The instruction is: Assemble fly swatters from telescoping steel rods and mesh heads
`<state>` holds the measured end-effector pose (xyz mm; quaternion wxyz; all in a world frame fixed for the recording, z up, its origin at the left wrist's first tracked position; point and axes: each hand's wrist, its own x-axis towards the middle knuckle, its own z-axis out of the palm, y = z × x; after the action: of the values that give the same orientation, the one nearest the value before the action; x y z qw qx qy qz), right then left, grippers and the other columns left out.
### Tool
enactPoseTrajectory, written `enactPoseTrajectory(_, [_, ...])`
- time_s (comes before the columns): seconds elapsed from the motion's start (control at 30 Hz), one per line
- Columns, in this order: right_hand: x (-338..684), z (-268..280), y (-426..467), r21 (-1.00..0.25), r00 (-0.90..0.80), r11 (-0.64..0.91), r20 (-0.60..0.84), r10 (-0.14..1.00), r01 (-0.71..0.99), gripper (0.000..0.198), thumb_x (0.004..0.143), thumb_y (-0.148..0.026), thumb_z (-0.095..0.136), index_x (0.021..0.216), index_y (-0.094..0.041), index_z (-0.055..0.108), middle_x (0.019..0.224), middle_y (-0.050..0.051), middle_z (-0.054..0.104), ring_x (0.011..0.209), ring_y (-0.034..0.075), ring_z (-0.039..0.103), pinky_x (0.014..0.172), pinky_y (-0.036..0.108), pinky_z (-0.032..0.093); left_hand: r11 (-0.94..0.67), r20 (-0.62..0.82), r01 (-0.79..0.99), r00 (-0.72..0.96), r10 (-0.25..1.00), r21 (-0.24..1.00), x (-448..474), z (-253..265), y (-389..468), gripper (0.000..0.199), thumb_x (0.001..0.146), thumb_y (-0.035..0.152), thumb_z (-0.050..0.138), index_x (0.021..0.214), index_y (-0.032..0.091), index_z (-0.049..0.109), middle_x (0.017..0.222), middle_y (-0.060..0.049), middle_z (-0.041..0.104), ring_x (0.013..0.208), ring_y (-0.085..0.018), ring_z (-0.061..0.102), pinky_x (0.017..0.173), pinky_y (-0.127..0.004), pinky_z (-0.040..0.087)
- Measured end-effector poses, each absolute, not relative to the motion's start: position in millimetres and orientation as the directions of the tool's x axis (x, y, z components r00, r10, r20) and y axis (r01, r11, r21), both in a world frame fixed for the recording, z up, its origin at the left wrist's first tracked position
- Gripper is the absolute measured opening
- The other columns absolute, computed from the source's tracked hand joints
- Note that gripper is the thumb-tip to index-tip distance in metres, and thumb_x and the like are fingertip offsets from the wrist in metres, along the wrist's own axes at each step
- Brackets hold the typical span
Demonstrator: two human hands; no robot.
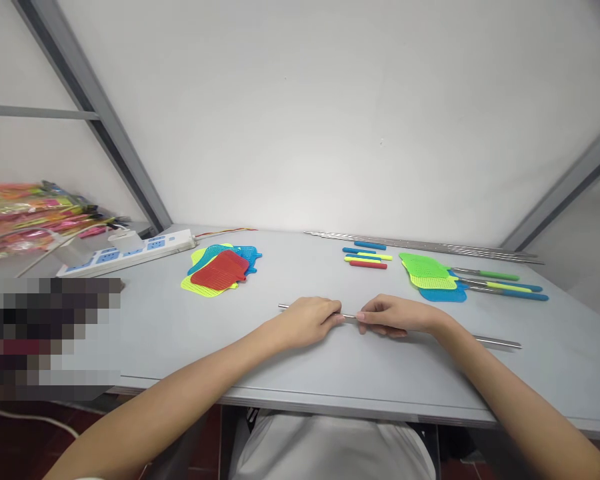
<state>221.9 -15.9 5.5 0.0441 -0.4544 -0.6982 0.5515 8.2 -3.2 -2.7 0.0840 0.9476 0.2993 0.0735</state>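
A thin metal rod lies across the front middle of the table. My left hand is closed around it near its left end, with the tip poking out past my knuckles. Just to the right, the thumb and fingers of my right hand pinch the same rod. Beyond my right wrist a thicker metal length shows; my hand and forearm hide whether it joins the rod. Behind my hands lie several loose coloured handle grips, in blue, yellow and red.
Loose swatter heads are piled at left. Swatters with handles lie at right, before a row of long metal rods along the wall. A white power strip and its cables occupy the left end, near bagged colourful items.
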Motion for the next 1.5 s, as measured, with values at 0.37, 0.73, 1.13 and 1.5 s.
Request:
enactPoseTrajectory(0.37, [221, 8, -17, -0.803, -0.582, -0.007, -0.439, 0.685, 0.597, 0.045, 0.075, -0.054, 0.039, 0.079, -0.013, 0.057, 0.053, -0.004, 0.039, 0.036, 0.003, 0.032, 0.034, 0.017, 0.025, -0.796, 0.069, 0.562, 0.806, 0.588, 0.224, 7, -3, -4, 0.03, 0.087, 0.036, 0.023, 0.071, 0.018, 0.042, 0.07, -0.001, 0.054, 0.062, -0.013, 0.05, 0.051, -0.022, 0.03])
enactPoseTrajectory(0.73, [219, 9, -17, -0.792, -0.559, -0.031, -0.457, 0.692, 0.61, 0.048, 0.072, -0.057, 0.041, 0.079, -0.012, 0.057, 0.052, -0.005, 0.039, 0.035, 0.003, 0.031, 0.033, 0.017, 0.024, -0.802, 0.075, 0.567, 0.806, 0.587, 0.188, 8, -2, -4, 0.029, 0.087, 0.034, 0.024, 0.073, 0.018, 0.043, 0.072, 0.0, 0.055, 0.063, -0.012, 0.051, 0.052, -0.022, 0.032])
enactPoseTrajectory(1.13, [215, -2, -17, -0.86, -0.604, -0.231, -0.488, 0.63, 0.455, 0.041, 0.072, -0.051, 0.046, 0.072, -0.011, 0.056, 0.045, -0.009, 0.028, 0.032, 0.001, 0.017, 0.029, 0.017, 0.008, -0.823, 0.096, 0.568, 0.82, 0.565, -0.007, 11, -13, -11, 0.019, 0.087, 0.026, 0.026, 0.079, 0.02, 0.042, 0.077, 0.0, 0.059, 0.067, -0.015, 0.056, 0.047, -0.024, 0.029])
enactPoseTrajectory(1.5, [214, -4, -18, -0.844, -0.663, -0.398, -0.531, 0.528, 0.359, 0.034, 0.074, -0.045, 0.049, 0.07, -0.011, 0.055, 0.043, -0.01, 0.025, 0.031, 0.0, 0.015, 0.025, 0.013, 0.009, -0.831, 0.027, 0.552, 0.834, 0.552, -0.072, 13, -12, -18, 0.014, 0.076, 0.011, 0.039, 0.087, 0.02, 0.042, 0.08, -0.003, 0.058, 0.069, -0.017, 0.057, 0.053, -0.026, 0.036])
